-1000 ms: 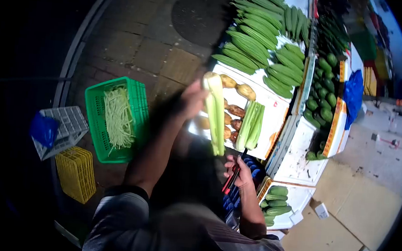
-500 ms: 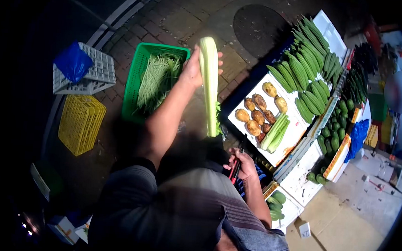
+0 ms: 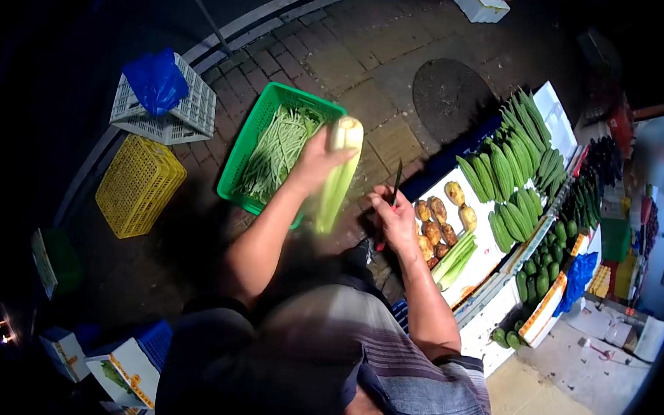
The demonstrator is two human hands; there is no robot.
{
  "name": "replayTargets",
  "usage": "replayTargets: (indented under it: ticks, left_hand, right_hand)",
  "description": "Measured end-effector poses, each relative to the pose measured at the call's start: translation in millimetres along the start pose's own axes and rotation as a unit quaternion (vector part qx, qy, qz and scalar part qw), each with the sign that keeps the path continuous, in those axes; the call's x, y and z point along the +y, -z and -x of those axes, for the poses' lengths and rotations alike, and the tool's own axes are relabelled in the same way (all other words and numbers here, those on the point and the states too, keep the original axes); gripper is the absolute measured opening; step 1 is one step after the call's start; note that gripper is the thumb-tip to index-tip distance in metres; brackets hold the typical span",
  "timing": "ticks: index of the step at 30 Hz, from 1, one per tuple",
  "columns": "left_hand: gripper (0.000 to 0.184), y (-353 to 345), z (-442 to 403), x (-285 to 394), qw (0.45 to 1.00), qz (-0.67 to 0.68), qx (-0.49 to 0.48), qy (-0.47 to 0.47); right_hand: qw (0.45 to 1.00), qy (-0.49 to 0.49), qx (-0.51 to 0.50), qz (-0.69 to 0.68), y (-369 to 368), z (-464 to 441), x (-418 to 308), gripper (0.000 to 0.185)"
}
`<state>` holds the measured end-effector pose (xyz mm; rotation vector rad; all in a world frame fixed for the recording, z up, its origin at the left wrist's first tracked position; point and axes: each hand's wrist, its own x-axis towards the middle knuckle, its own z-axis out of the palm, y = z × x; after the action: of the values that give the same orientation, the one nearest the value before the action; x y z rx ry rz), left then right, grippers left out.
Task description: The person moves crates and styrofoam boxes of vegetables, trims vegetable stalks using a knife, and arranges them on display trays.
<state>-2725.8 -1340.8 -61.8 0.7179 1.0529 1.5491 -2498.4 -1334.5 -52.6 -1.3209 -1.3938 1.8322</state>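
My left hand (image 3: 320, 158) is wrapped round a pale green celery bunch (image 3: 339, 181), cut base up and lower end blurred. It is held in front of me, over the near right edge of a green basket (image 3: 246, 134) of long beans (image 3: 278, 147). To the right, my right hand (image 3: 395, 216) is closed round a knife (image 3: 397, 183). Its dark, narrow blade points up and away from me, and a bit of red handle shows below the hand. The blade and the celery are apart.
At the right, a white foam board (image 3: 472, 211) holds brown, lotus-root-like pieces (image 3: 448, 234) and pale green stalks (image 3: 455, 262). Ridged gourds (image 3: 506, 170) lie beyond it. On the left stand a yellow crate (image 3: 140, 187) and a grey crate (image 3: 192, 107) with a blue bag (image 3: 157, 82).
The celery has tilted and swung lower, its cut base now turned more toward me. My right hand has risen away from my body, with the knife blade now up. The view has shifted.
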Motion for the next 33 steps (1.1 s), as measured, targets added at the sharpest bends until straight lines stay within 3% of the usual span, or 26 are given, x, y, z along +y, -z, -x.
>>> replayTargets:
  ticks: [1, 5, 6, 9, 15, 16, 19, 21, 23, 25, 27, 31, 32, 33]
  left_hand:
    - [0.053, -3.7, 8.9, 8.9, 0.999, -0.025, -0.003, -0.025]
    - [0.059, -4.0, 38.4, 30.1, 0.996, -0.071, 0.001, -0.052]
    - [0.066, -5.9, 45.7, 34.3, 0.999, -0.020, 0.001, -0.028]
    - [0.072, -1.8, 56.6, 34.6, 0.991, -0.124, 0.020, -0.055]
    - [0.075, 14.2, 67.2, 33.9, 0.978, -0.192, 0.023, -0.080]
    - [0.075, 15.5, 68.1, 39.1, 0.980, -0.184, 0.027, -0.071]
    - [0.071, 26.1, 73.0, 50.1, 0.977, -0.202, 0.035, -0.052]
    - [0.071, 44.7, 76.5, 50.6, 0.967, -0.251, 0.007, -0.039]
    - [0.059, 56.0, 84.1, 68.4, 0.918, -0.393, 0.002, -0.053]
    - [0.058, 84.4, 95.5, 64.4, 0.919, -0.395, 0.020, -0.001]
    - [0.058, 113.3, 114.6, 70.4, 0.954, -0.286, 0.076, 0.039]
    - [0.054, 157.9, 146.2, 65.6, 0.969, -0.231, 0.078, 0.040]
    - [0.054, 158.4, 150.0, 62.8, 0.970, -0.222, 0.088, 0.049]
    - [0.053, 157.5, 153.3, 59.4, 0.970, -0.213, 0.099, 0.058]
  right_hand:
    - [0.999, 0.042, -0.001, 0.018, -7.3, -8.2, -0.9, 0.031]
    - [0.996, 0.038, -0.075, 0.009, -32.1, -9.9, -20.8, 0.040]
    - [0.995, 0.042, -0.087, 0.023, -39.0, -9.2, -24.3, 0.043]
    - [0.992, 0.057, -0.101, 0.043, -59.0, -1.8, -44.1, 0.047]
    - [0.989, 0.096, -0.079, 0.085, -70.6, -14.2, -17.2, 0.044]
    - [0.981, 0.137, -0.091, 0.101, -72.1, -14.5, -17.2, 0.036]
    - [0.965, 0.122, -0.096, 0.210, -65.6, -12.3, -26.8, 0.033]
    - [0.928, 0.224, -0.092, 0.282, -60.5, -13.3, -29.3, 0.032]
    - [0.876, 0.303, -0.107, 0.358, -49.7, -21.7, -25.8, 0.036]
    - [0.880, 0.289, -0.093, 0.366, -38.5, -26.4, -17.9, 0.034]
    - [0.889, 0.210, -0.082, 0.399, -26.6, -33.4, -13.4, 0.033]
    - [0.968, 0.071, -0.054, 0.233, -43.1, -55.3, -4.4, 0.030]
    - [0.962, 0.140, -0.047, 0.229, -59.3, -61.4, -15.1, 0.033]
    - [0.970, 0.115, -0.040, 0.209, -74.0, -63.9, -29.1, 0.036]
